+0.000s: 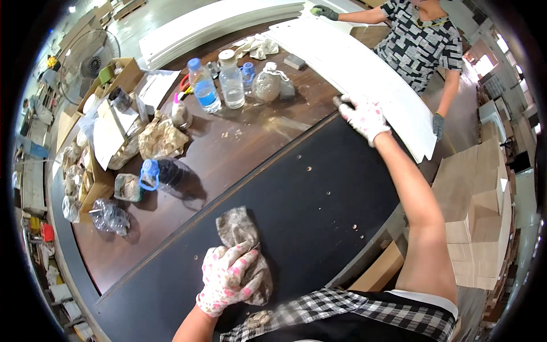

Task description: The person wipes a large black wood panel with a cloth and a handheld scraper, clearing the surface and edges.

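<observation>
Nearest is the checked apron (325,306) of the person; just beyond it the left hand (225,276), in a white glove with pink spots, has its fingers curled round a dirty grey rag (235,225), pinching it in a bunch; the rag lies on the black board (285,205), toward its near left part, with one end spread out ahead of the fingers; a few pale round spots (309,169) mark the board farther right.

The right hand (364,118), gloved alike, reaches to the far end of the board, fingers stretched at its edge; whether they grip it I cannot tell; beyond the board's long edge runs a brown table (239,151); on it stand a dark bottle (174,172) with a blue cap, a clear bag (110,216) to its left, and farther back a bottle with a blue label (205,88) beside a white-capped bottle (232,82); past the right hand lie white boards (364,68); a co-worker (419,45) in a patterned shirt has both gloved hands at them; a fan (94,65) stands at the far left.
</observation>
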Tool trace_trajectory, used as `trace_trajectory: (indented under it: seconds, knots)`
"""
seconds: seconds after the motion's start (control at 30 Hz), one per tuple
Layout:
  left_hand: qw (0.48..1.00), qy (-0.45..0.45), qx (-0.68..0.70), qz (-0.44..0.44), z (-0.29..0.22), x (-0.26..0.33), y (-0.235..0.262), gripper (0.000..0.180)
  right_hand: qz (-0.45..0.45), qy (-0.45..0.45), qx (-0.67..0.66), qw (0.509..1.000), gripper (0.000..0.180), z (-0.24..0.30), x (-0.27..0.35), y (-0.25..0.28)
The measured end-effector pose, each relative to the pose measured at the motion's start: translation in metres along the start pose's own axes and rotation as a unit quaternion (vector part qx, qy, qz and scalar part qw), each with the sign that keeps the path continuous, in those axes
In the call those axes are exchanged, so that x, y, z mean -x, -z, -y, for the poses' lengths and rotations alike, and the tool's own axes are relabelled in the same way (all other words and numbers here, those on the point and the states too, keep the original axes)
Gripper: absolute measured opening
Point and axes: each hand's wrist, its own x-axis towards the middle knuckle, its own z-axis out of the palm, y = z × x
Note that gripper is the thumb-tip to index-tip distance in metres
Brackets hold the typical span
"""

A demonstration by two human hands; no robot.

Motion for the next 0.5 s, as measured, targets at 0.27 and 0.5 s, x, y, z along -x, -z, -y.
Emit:
trace_trajectory:
  seconds: [0.27,0.5]
  knots:
    - [0.997,-0.065,0.022,0.020,0.010,-0.002,-0.002,0.044,0.099,0.407,-0.116,0.901,0.016,0.264,0.117,-0.045]
    - [0.996,-0.087,0.016,-0.003,0.009,0.003,0.005,0.044,-0.078,0.415,-0.284,0.861,0.028,0.236,0.083,-0.014]
